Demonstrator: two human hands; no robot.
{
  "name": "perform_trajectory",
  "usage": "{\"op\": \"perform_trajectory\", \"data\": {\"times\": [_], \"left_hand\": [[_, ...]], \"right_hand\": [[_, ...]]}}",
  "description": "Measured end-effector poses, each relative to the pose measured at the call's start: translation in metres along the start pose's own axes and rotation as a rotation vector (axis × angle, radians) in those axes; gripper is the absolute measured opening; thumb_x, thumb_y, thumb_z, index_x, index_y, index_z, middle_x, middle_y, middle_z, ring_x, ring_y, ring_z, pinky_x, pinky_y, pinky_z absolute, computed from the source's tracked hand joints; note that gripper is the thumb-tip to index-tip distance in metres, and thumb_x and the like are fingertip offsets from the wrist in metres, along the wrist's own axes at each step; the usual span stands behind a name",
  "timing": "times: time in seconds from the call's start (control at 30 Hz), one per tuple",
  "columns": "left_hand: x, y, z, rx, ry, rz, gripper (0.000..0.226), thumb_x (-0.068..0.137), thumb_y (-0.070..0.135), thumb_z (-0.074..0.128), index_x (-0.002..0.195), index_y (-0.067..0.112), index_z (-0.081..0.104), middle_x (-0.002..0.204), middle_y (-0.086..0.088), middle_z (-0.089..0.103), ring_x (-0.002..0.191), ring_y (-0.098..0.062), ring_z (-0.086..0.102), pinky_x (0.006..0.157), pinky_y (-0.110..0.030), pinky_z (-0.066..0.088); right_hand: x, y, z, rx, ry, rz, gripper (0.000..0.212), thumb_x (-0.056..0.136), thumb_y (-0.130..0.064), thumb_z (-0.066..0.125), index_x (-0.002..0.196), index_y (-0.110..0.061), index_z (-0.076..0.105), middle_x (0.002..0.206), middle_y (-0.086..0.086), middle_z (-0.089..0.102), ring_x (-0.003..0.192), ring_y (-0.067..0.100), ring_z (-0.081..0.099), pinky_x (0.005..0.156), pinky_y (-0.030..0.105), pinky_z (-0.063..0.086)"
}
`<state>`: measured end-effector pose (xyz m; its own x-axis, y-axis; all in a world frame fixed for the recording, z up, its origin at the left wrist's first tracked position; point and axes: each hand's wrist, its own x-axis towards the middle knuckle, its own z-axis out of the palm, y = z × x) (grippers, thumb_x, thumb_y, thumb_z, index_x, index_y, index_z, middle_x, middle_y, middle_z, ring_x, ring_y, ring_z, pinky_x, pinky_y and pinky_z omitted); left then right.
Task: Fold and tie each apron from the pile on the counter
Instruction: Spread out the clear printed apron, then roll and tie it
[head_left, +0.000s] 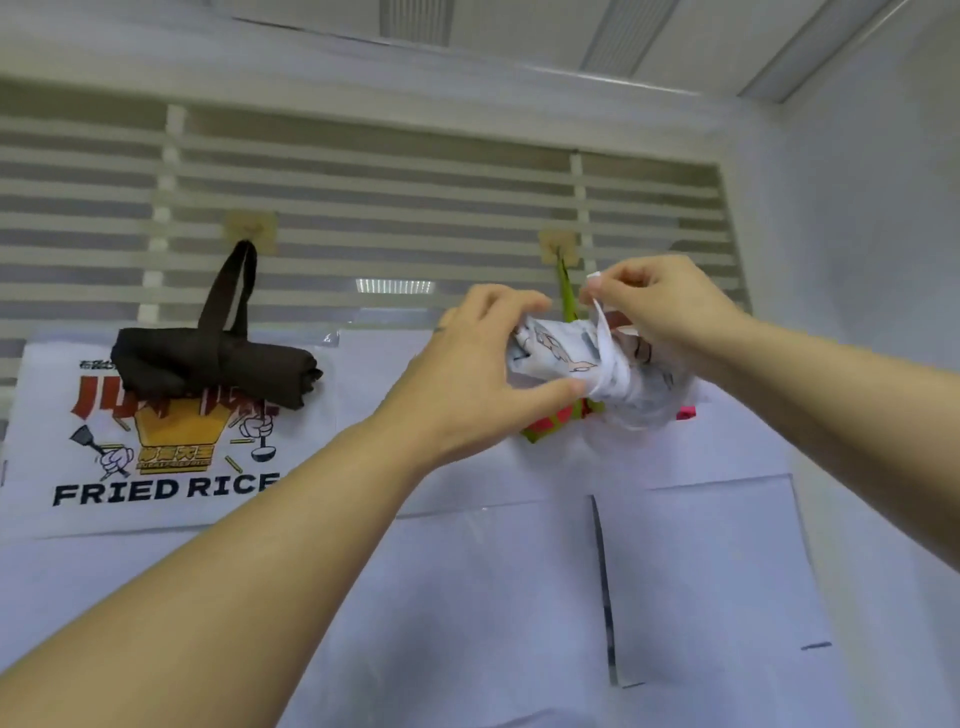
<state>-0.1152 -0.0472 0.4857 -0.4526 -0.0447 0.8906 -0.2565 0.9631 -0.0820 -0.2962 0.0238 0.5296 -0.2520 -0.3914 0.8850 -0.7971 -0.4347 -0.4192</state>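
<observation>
White tie strap (605, 343): probably being cinched; best pulled taut with the roll squeezed firm, so the wrap cannot slacken.
Right hand (660, 306): pinches the strap's end.
Left hand (478, 369): grips the roll.
Printed apron (550, 353): white, crumpled, line drawings, rolled tight, held just below the right wall hook (558, 247).
Brown apron (208, 364): rolled, tied, hanging well left of that hook.

Indoor office-type room with food-shop signage. Panelled ceiling (519, 31) with slot vents, plain white wall (857, 234) on the right. Striped zebra blinds (389, 197) cover the back, with a strip light reflected in front of them. Poster (171, 457) has a cartoon spatula and ladle, Chinese characters and "FRIED RICE". Blank white sheets (701, 571) are stuck up beside it. Stick-on hooks (250, 231) on the blinds; a rolled dark apron (208, 364) hangs from one by its loop.
</observation>
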Motion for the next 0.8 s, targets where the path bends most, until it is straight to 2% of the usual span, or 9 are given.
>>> {"op": "perform_trajectory", "data": {"times": [0.1,0.2,0.23,0.33,0.43,0.5,0.6,0.67,0.8], "left_hand": [[0.021,-0.016,0.009,-0.073,-0.075,0.035,0.070,0.078,0.039,0.074,0.138,0.032,0.037,0.132,0.014,0.034,0.106,0.010,0.039,0.086,0.000,0.031],[0.051,-0.026,0.017,-0.182,-0.031,-0.015,0.061,0.084,0.032,0.069,0.136,0.031,0.039,0.129,0.015,0.035,0.097,0.027,0.038,0.076,0.007,0.030],[0.061,-0.029,0.020,-0.212,-0.032,-0.049,0.059,0.085,0.032,0.068,0.136,0.031,0.039,0.126,0.016,0.034,0.095,0.028,0.038,0.074,0.007,0.030],[0.091,-0.039,0.027,-0.261,-0.050,-0.141,0.062,0.086,0.033,0.066,0.140,0.030,0.036,0.127,0.014,0.035,0.103,0.009,0.043,0.080,-0.002,0.036],[0.113,-0.054,0.031,-0.299,-0.033,-0.207,0.062,0.086,0.030,0.063,0.142,0.026,0.035,0.136,0.003,0.044,0.117,-0.012,0.050,0.096,-0.027,0.046],[0.123,-0.061,0.034,-0.316,-0.038,-0.248,0.059,0.087,0.025,0.060,0.142,0.024,0.036,0.136,-0.001,0.047,0.117,-0.015,0.052,0.092,-0.026,0.046],[0.133,-0.071,0.039,-0.361,-0.038,-0.287,0.056,0.089,0.020,0.057,0.141,0.022,0.036,0.136,-0.001,0.048,0.114,-0.014,0.053,0.079,-0.018,0.044],[0.139,-0.078,0.042,-0.381,-0.028,-0.295,0.055,0.091,0.019,0.055,0.142,0.022,0.035,0.137,-0.001,0.047,0.114,-0.015,0.053,0.075,-0.017,0.043],[0.148,-0.090,0.049,-0.361,-0.024,-0.293,0.058,0.094,0.016,0.051,0.147,0.021,0.027,0.143,-0.003,0.041,0.111,-0.015,0.052,0.074,-0.015,0.043]], "right_hand": [[0.033,-0.006,-0.011,-0.107,0.044,-0.046,0.027,0.093,-0.030,0.058,0.089,-0.008,0.072,0.090,0.016,0.072,0.075,0.028,0.066,0.074,0.035,0.054],[0.070,-0.009,-0.014,-0.213,0.037,-0.045,0.027,0.093,-0.028,0.057,0.086,-0.005,0.071,0.073,0.011,0.065,0.064,0.020,0.055,0.062,0.029,0.046],[0.082,-0.009,-0.013,-0.260,0.026,-0.043,0.027,0.092,-0.024,0.055,0.084,-0.003,0.070,0.069,0.010,0.060,0.061,0.020,0.050,0.060,0.028,0.041],[0.117,-0.008,-0.011,-0.390,-0.035,-0.023,0.027,0.091,-0.014,0.045,0.087,0.003,0.065,0.081,0.013,0.059,0.073,0.026,0.050,0.061,0.030,0.036],[0.140,0.002,-0.002,-0.513,-0.088,0.007,0.029,0.095,-0.011,0.042,0.103,0.002,0.067,0.105,0.017,0.066,0.095,0.030,0.058,0.070,0.029,0.040],[0.152,0.009,0.006,-0.585,-0.096,0.005,0.029,0.095,-0.011,0.043,0.105,0.001,0.068,0.107,0.017,0.067,0.090,0.027,0.057,0.071,0.028,0.039],[0.168,0.017,0.013,-0.656,-0.049,0.002,0.025,0.093,-0.014,0.047,0.092,-0.003,0.069,0.097,0.015,0.068,0.080,0.025,0.055,0.067,0.028,0.038],[0.178,0.021,0.018,-0.680,-0.018,0.002,0.023,0.092,-0.016,0.049,0.087,-0.005,0.069,0.093,0.014,0.068,0.081,0.026,0.058,0.067,0.029,0.041],[0.195,0.028,0.028,-0.700,0.003,0.013,0.022,0.090,-0.017,0.052,0.090,-0.005,0.071,0.091,0.013,0.068,0.085,0.027,0.061,0.073,0.032,0.049]]}}
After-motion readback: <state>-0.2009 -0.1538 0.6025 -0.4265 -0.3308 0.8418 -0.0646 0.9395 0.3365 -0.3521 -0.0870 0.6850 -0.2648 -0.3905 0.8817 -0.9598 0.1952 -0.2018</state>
